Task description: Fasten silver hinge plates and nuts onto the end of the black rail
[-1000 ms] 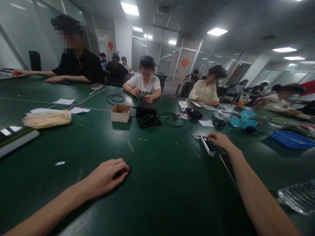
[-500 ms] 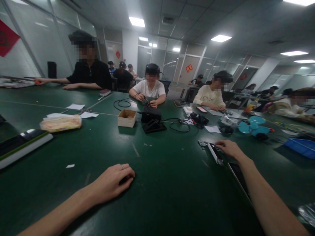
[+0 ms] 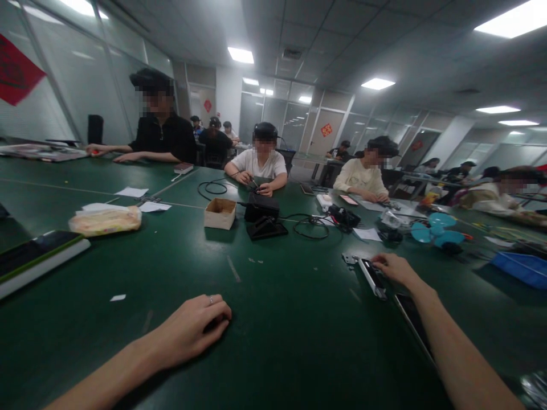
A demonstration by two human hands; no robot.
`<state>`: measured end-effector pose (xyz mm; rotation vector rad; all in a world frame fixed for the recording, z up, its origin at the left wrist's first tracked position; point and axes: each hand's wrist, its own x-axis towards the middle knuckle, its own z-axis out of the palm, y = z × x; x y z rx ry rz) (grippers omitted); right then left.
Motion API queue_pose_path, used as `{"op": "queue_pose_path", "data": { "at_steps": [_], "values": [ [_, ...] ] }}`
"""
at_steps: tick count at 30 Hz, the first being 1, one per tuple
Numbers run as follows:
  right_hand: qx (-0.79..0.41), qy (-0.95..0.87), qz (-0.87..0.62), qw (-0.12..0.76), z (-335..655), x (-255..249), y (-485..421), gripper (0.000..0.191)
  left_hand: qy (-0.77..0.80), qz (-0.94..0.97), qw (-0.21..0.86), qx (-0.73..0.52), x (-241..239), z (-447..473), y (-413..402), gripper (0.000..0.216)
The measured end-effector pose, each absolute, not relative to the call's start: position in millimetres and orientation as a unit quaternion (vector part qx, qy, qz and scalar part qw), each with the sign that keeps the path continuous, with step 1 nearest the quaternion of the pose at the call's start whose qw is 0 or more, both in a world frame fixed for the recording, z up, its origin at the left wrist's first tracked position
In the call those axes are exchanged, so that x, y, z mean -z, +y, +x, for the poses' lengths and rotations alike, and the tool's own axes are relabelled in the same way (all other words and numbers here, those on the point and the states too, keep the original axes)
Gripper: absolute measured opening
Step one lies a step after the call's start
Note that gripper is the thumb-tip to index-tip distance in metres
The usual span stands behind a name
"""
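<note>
My left hand [image 3: 199, 324], a ring on one finger, rests on the green tabletop [image 3: 273, 353]. Its fingers are curled together, and nothing shows in them. Over on the right, my right hand [image 3: 395, 267] is pinched beside a slim silver-and-black device [image 3: 372, 278]. Its fingertips meet the device's right edge; whatever lies between them is hidden. Small metal pieces [image 3: 349, 259] sit at the device's far end. A flat dark slab with a pale edge [image 3: 412, 319] lies partly under my right forearm.
Ahead are an open box [image 3: 220, 215], a black stand [image 3: 267, 228] and looped cables. A soft plastic pack [image 3: 106, 221] and a long green-edged white case [image 3: 47, 259] lie left. Blue fan blades [image 3: 436, 228] and a blue tray [image 3: 521, 269] are right. Co-workers sit across the table.
The view has tilted slightly, so most things appear a little lower. Both my hands keep about the same places on the table and beside the device.
</note>
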<state>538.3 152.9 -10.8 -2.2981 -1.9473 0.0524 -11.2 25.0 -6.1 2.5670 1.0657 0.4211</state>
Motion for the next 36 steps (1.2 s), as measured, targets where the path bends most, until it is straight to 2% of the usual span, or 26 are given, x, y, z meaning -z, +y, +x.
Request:
{"op": "queue_pose_path", "data": {
  "at_steps": [9, 14, 22, 36],
  "values": [
    [-0.021, -0.621, -0.782, 0.048, 544.0, 10.8, 154.3, 0.002, 0.380, 0.899, 0.158, -0.150, 1.8, -10.0, 22.6, 0.017],
    [-0.036, -0.607, -0.794, -0.008, 546.8, 6.7, 156.9, 0.012, 0.382, 0.900, 0.158, -0.141, -1.1, -8.6, 21.0, 0.017],
    [-0.074, -0.592, -0.797, -0.095, 541.6, 4.6, 152.9, 0.017, 0.383, 0.898, 0.157, -0.149, -2.2, -7.6, 19.9, 0.017],
    [-0.081, -0.592, -0.793, -0.118, 550.8, 6.0, 154.7, 0.014, 0.381, 0.900, 0.154, -0.148, -1.3, -8.3, 20.4, 0.017]
  ]
}}
